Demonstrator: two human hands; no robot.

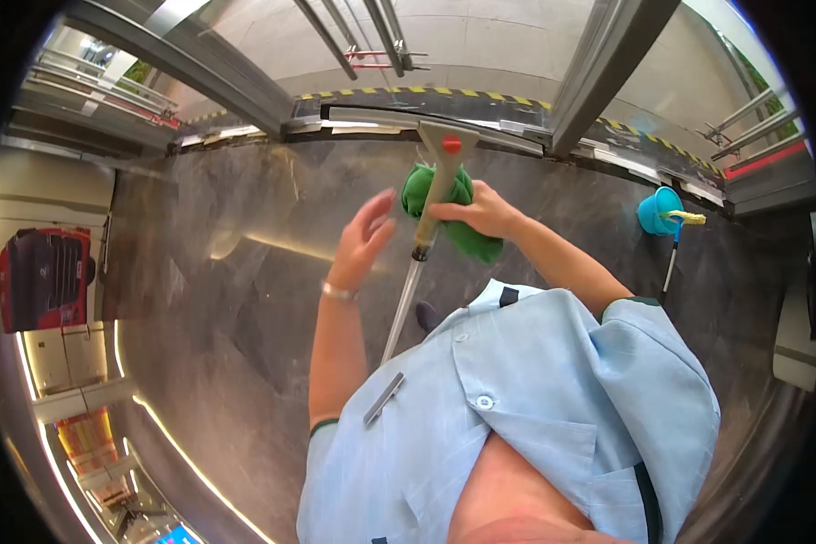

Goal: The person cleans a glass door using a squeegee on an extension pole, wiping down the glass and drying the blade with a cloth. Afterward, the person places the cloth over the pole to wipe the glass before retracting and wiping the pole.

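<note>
My right hand [485, 213] is closed on a green cloth [474, 243] and the pale handle of a squeegee [440, 181], its thumb lying across the handle. The squeegee head, with a red round mark, points away from me at the top. A metal pole [402, 313] runs from the handle down toward my shirt. To the left of the cloth, my left hand [368, 238] is raised with its fingers apart, touching nothing. The cloth bunches on both sides of the handle.
A blue bucket [657, 211] stands on the dark floor at the right, with a yellowish mop-like tool [684, 218] on a pole by it. Glass doors with metal frames [612, 77] rise ahead. A picture of a red truck [50, 276] is at the left.
</note>
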